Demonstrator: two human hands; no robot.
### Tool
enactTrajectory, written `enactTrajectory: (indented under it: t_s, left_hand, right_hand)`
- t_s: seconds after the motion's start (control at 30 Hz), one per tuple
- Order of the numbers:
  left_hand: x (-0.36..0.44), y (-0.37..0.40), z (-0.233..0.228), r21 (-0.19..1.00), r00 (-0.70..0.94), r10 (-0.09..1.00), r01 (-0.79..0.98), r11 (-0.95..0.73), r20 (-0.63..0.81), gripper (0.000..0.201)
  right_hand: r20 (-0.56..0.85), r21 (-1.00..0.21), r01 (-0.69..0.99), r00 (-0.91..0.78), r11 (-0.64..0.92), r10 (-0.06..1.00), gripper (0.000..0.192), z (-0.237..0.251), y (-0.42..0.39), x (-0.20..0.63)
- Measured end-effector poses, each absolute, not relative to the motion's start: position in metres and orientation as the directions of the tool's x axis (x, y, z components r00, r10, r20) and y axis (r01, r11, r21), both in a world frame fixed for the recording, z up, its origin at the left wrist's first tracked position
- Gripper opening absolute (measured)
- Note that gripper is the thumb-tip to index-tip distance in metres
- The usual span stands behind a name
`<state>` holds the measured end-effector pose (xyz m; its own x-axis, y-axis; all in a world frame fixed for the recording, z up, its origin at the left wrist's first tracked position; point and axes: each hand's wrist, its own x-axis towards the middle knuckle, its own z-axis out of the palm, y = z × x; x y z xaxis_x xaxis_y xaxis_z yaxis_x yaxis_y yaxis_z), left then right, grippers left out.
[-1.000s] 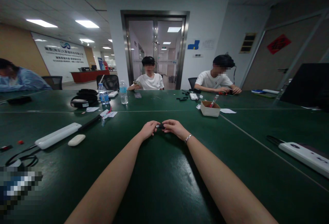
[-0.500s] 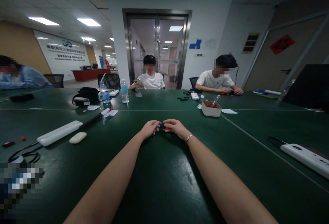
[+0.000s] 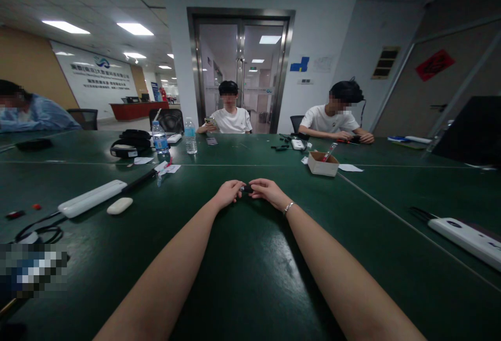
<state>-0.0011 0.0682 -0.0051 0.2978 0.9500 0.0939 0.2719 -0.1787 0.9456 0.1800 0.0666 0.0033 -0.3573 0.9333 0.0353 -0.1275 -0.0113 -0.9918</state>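
Observation:
Both my arms stretch forward over a dark green table (image 3: 242, 278). My left hand (image 3: 228, 193) and my right hand (image 3: 267, 191) meet at the middle of the table, fingertips pinched on a small black object (image 3: 246, 189) between them. The object is mostly hidden by my fingers, so its shape is unclear. A thin bracelet (image 3: 288, 207) circles my right wrist.
A white power strip (image 3: 92, 198) and a white oval case (image 3: 119, 205) lie at left, another power strip (image 3: 465, 235) at right. A small cardboard box (image 3: 321, 163) and two water bottles (image 3: 190, 136) stand further back. Three people sit at the table's far and left sides.
My hands stay pinched on the small black object. The view has tilted slightly, so everything sits a little higher in frame.

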Motion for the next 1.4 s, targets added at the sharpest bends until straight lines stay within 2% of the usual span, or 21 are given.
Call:
enactTrajectory:
  t_s: [0.33,0.47,0.53,0.63,0.8,0.9,1.2,1.23,1.33,1.4]
  left_hand:
    - [-0.0003,0.0654,-0.0015,0.951,0.28,0.956,0.261,-0.164,0.087,0.029]
    - [-0.0008,0.0679,-0.0032,0.967,0.281,0.958,0.223,-0.122,0.056,0.038]
    - [-0.0008,0.0679,-0.0032,0.962,0.302,0.951,0.233,-0.142,0.067,0.04]
    - [-0.0003,0.0668,-0.0023,0.954,0.299,0.951,0.257,-0.157,0.076,0.032]
    - [-0.0006,0.0665,-0.0026,0.942,0.309,0.946,0.278,-0.188,0.098,0.038]
    - [-0.0014,0.0664,-0.0035,0.929,0.319,0.942,0.307,-0.205,0.102,0.034]
    - [-0.0018,0.0618,-0.0013,0.945,0.306,0.941,0.24,-0.222,0.143,0.031]
    - [-0.002,0.0619,-0.0014,0.946,0.301,0.942,0.236,-0.223,0.147,0.03]
    - [-0.0022,0.0624,-0.0021,0.947,0.282,0.946,0.229,-0.226,0.158,0.03]
    - [-0.002,0.0625,-0.0021,0.947,0.278,0.948,0.229,-0.225,0.159,0.029]
  right_hand:
    - [0.007,-0.992,-0.124,-0.349,-0.039,0.937,0.012,0.0028,0.0671,0.1802]
    - [0.003,-0.993,-0.115,-0.358,-0.041,0.934,0.012,0.0029,0.0672,0.1803]
    - [0.0,-0.993,-0.111,-0.365,-0.043,0.931,0.012,0.0029,0.0674,0.1804]
    - [0.006,-0.993,-0.11,-0.373,-0.038,0.928,0.012,0.0026,0.068,0.1806]
    - [0.007,-0.993,-0.113,-0.373,-0.038,0.928,0.011,0.0025,0.0678,0.1804]
    - [0.007,-0.994,-0.106,-0.367,-0.034,0.93,0.01,0.0025,0.0679,0.1799]
    - [0.026,-0.999,0.009,-0.362,0.031,0.932,0.009,0.0002,0.0707,0.1789]
    - [0.04,-0.999,-0.009,-0.379,0.04,0.925,0.011,0.0006,0.0703,0.1803]
    - [0.1,-0.994,-0.09,-0.429,0.068,0.898,0.046,0.0011,0.0698,0.1839]
    - [0.093,-0.994,-0.085,-0.434,0.062,0.896,0.052,0.0002,0.0709,0.1839]
